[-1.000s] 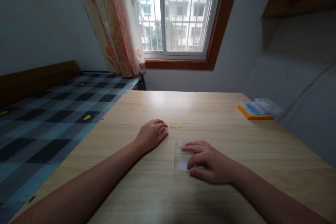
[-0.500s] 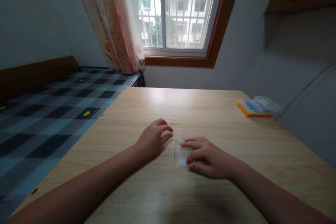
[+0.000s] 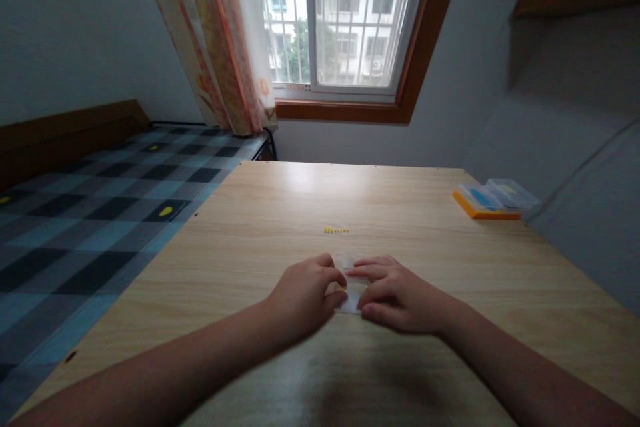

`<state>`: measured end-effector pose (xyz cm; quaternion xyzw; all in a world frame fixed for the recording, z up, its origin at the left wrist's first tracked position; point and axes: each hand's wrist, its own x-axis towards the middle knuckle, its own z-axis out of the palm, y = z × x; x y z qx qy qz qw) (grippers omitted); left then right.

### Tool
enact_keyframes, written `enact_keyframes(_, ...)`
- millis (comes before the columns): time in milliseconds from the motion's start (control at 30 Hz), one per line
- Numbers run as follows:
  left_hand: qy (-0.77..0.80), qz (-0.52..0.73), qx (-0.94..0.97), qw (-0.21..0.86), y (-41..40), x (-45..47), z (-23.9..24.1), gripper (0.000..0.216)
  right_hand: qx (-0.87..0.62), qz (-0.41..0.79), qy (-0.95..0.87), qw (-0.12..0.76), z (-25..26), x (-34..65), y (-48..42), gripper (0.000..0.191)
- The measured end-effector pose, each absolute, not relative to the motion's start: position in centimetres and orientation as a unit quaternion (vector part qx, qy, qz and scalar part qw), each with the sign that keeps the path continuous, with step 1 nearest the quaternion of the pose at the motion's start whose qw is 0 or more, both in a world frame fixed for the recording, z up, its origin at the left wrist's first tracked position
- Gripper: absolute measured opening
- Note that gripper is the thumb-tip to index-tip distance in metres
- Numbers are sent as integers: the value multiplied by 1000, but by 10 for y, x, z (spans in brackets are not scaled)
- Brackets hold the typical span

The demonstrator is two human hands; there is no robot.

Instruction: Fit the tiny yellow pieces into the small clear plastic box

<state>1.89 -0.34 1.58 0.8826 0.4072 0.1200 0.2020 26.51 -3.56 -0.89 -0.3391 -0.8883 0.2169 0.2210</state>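
Observation:
A small clear plastic box (image 3: 351, 295) lies on the wooden table (image 3: 400, 213) in front of me. My right hand (image 3: 395, 293) rests on its right side, fingers curled over it. From the left, my left hand (image 3: 306, 293) has come against the box; its thumb and forefinger pinch a tiny yellow piece (image 3: 343, 289) at the box's edge. A short row of small yellow pieces (image 3: 335, 230) lies on the table just beyond both hands.
An orange-edged flat box with clear lidded cases (image 3: 493, 198) sits at the table's far right. A bed with a checked cover (image 3: 100, 207) runs along the left. A curtain (image 3: 220, 40) and a barred window (image 3: 345, 20) are behind.
My left hand left the yellow row and moved right and nearer, to the clear box, carrying one yellow piece. The right hand stayed on the box.

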Motion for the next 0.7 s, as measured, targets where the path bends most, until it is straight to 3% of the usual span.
enact_keyframes(300,377,156,885,225,1,14,14,10,-331,206,-893,226,-7,266,-36,20)
enact_keyframes(500,255,221,913,230,10,10,26,18,-329,203,-893,229,-8,265,-36,21)
enact_keyframes(567,236,223,917,230,13,8,24,25,-331,202,-894,225,-7,265,-37,22)
enact_keyframes(700,237,175,931,213,15,5,10,58,-327,203,-893,235,-6,264,-37,25)
